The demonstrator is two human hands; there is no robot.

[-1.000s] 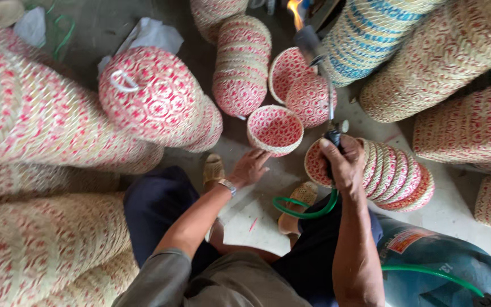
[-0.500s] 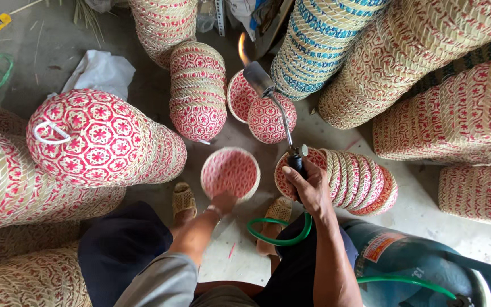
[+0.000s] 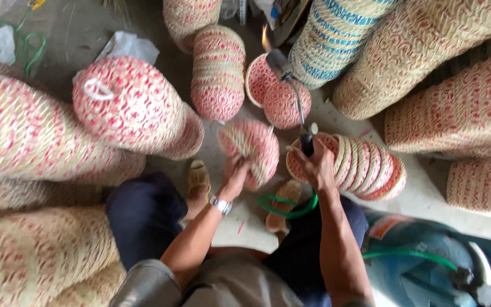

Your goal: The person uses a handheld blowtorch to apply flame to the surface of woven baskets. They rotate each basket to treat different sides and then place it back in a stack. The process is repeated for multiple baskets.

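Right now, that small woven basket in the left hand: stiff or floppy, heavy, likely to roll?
The small basket is probably stiff: its woven wall keeps a round shape while the left hand grips one edge. Likely light, since one hand holds it tilted. The round form could roll if set on its side.

The small woven basket (image 3: 251,149) is straw-coloured with red patterning; the hose (image 3: 286,209) is green.

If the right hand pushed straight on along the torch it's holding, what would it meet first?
Probably the two small red-patterned baskets leaning just past the flame: the right hand points the torch up-left at them. Depth is unclear.
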